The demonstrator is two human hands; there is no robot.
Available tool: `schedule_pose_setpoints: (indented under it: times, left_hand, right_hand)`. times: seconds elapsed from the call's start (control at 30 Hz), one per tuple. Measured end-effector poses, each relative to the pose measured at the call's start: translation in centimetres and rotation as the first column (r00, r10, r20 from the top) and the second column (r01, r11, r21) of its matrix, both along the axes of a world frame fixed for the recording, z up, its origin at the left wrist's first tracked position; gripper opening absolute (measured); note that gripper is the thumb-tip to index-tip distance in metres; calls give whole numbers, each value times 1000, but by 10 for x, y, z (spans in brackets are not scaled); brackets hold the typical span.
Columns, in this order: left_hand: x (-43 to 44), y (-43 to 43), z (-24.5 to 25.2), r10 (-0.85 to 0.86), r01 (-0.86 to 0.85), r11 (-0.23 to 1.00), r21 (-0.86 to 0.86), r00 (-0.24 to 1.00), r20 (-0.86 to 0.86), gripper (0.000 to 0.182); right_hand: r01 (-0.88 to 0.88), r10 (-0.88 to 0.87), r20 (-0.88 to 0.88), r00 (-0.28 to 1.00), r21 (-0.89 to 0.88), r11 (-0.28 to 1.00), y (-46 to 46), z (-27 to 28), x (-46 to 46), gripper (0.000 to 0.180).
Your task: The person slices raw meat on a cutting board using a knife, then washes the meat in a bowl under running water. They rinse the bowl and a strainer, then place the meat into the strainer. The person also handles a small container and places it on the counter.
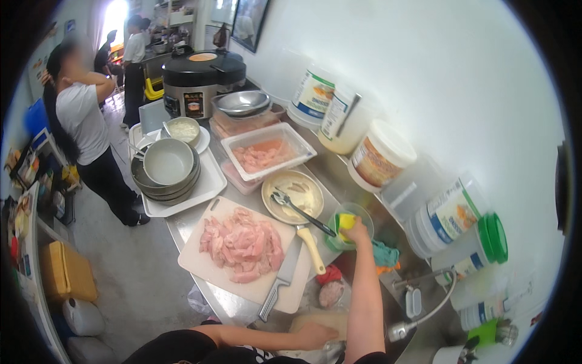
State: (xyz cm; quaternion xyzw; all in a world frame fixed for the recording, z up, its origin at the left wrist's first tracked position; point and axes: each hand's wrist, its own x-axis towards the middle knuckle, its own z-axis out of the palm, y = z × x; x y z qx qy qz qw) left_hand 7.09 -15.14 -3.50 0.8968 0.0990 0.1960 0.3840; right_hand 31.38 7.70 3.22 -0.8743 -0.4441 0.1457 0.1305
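My right hand (357, 232) grips a yellow and green sponge (347, 222) at a clear plastic tub (366, 217) on the steel counter. Near the counter's front edge, my left hand (318, 336) rests on a pale beige board or lid (313, 322); whether its fingers close on it I cannot tell. A white cutting board (195, 259) carries a heap of raw sliced chicken (243, 243) and a kitchen knife (284, 268). Behind it a cream frying pan (268, 200) holds pale residue and black-handled tongs or a utensil (300, 210).
Stacked pans (168, 161) fill a white tray (213, 189) at left. Behind are a tub of raw meat (291, 159) and a large rice cooker (200, 82). Plastic buckets (382, 157) line the wall. A faucet (432, 318) stands at right. A person (86, 118) stands at left.
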Motion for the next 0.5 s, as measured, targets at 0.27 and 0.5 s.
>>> schedule_pose_setpoints:
  times: [0.27, 0.5]
  left_hand:
    - [-2, 1, -14, -80, -53, 923, 381, 943, 324, 11]
    - [2, 1, -14, -102, -2, 956, 293, 935, 339, 10]
  right_hand:
    - [-40, -12, 467, 884, 101, 994, -3, 15, -5, 41]
    - [-391, 429, 267, 863, -187, 901, -5, 4, -9, 30]
